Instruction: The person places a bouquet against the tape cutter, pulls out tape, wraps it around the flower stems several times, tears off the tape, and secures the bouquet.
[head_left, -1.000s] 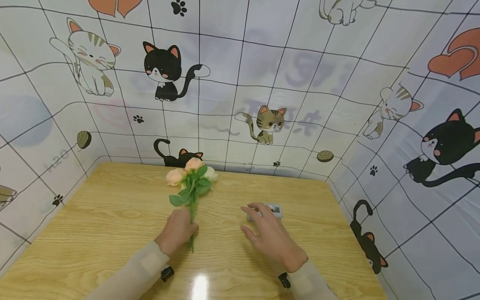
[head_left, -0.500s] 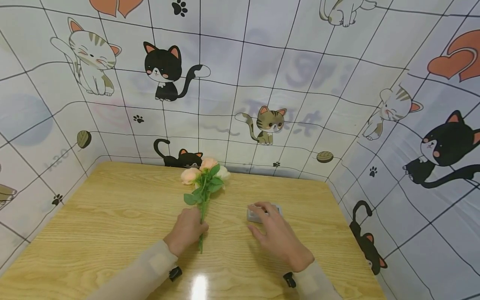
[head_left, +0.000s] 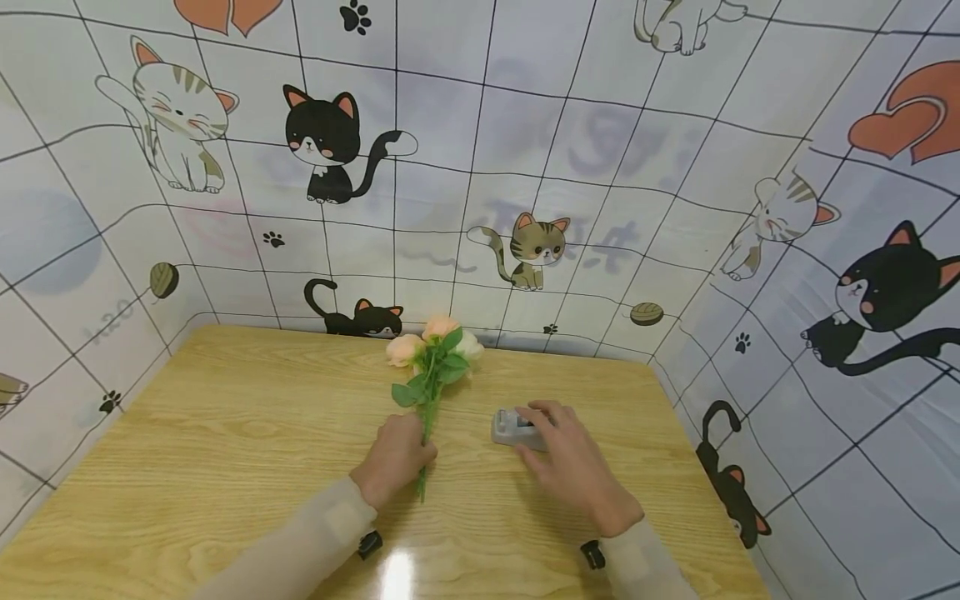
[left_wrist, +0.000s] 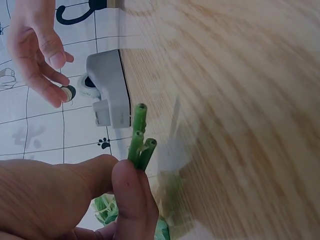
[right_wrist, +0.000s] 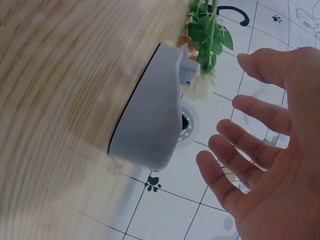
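Note:
My left hand (head_left: 396, 460) grips a bunch of peach and white flowers (head_left: 435, 367) by the green stems, the blooms pointing to the back of the table. In the left wrist view, the cut stem ends (left_wrist: 140, 131) stick out past thumb and finger. A grey tape dispenser (head_left: 510, 430) stands on the table right of the flowers. Beside and above it is my right hand (head_left: 576, 467), fingers spread and slightly bent, holding nothing. The right wrist view shows a gap between those fingers and the dispenser (right_wrist: 150, 107). A tape roll (right_wrist: 186, 125) sits in it, partly hidden.
Everything lies on a light wood-grain table (head_left: 225, 417). Behind and to the sides hangs a white grid-patterned cloth (head_left: 450, 125) printed with cats, close to the table's back edge. The flower heads lie near that edge.
My left hand has carried the flowers to the right, closer to the tape dispenser. My right hand has shifted a little right, uncovering the dispenser's left end.

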